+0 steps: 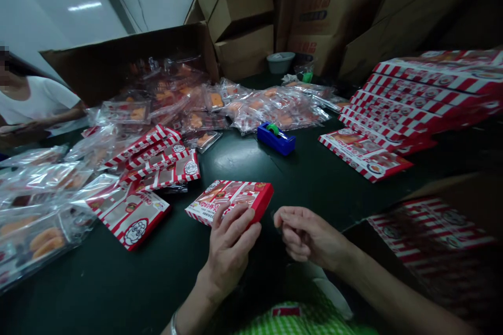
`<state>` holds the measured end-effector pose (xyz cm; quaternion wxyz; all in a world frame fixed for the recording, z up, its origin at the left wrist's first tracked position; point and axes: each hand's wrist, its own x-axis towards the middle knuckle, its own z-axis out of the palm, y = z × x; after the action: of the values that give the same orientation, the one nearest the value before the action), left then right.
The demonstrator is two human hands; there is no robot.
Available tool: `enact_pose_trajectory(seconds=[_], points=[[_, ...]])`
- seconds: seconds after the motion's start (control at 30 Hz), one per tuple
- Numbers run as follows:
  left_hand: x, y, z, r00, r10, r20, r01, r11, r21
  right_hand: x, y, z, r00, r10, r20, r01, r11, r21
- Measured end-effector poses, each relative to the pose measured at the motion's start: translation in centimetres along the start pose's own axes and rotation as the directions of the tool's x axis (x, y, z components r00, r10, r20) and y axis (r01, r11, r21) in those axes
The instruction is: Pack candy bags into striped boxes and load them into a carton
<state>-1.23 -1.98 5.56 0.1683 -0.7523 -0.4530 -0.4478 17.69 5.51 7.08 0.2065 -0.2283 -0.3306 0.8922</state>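
My left hand [231,241] is closed on the near right edge of a flat red-and-white striped box [220,196] with a printed front, which is tilted slightly above the dark green table. To its right, my right hand [306,235] is apart from the box, thumb and forefinger pinched together. A small see-through scrap, seemingly clear tape, shows faintly at those fingertips. Beyond the hands stands a blue tape dispenser [276,138] with a green core. Several similar striped boxes [135,209] lie to the left of the held one.
Clear-wrapped packs with orange pieces [271,104] are heaped at the back and left, partly before an open carton [157,42]. Striped boxes [408,99] are stacked at right. An open carton of striped boxes [428,225] sits near my right arm. Another person [43,97] is at far left.
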Motion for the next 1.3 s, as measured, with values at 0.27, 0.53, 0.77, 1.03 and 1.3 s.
enact_pose_trajectory(seconds=[0.27,0.53,0.77,1.03,1.3], points=[[0.2,0.3,0.1,1.0,0.012,-0.003,-0.012,1.0,0.003,1.8,-0.9,-1.4,0.998,0.056,-0.038,-0.059,0.995,-0.083],[1.0,0.4,0.3,1.0,-0.015,-0.002,0.015,1.0,0.007,3.7,-0.4,-1.4,0.99,-0.017,-0.143,-0.023,0.962,-0.271],[2.6,1.5,-1.6,0.979,-0.18,-0.092,0.166,0.976,-0.139,4.3,1.2,0.3,0.868,-0.474,-0.146,0.265,0.692,-0.672],[4.5,2.5,-5.0,0.919,-0.393,-0.03,0.367,0.879,-0.304,6.4,-5.1,-2.5,0.663,-0.748,-0.041,0.123,0.163,-0.979],[4.3,3.2,-3.1,0.973,-0.228,0.046,0.231,0.971,-0.063,0.4,-9.5,6.2,0.8,-0.125,0.587,0.455,-0.51,-0.73]])
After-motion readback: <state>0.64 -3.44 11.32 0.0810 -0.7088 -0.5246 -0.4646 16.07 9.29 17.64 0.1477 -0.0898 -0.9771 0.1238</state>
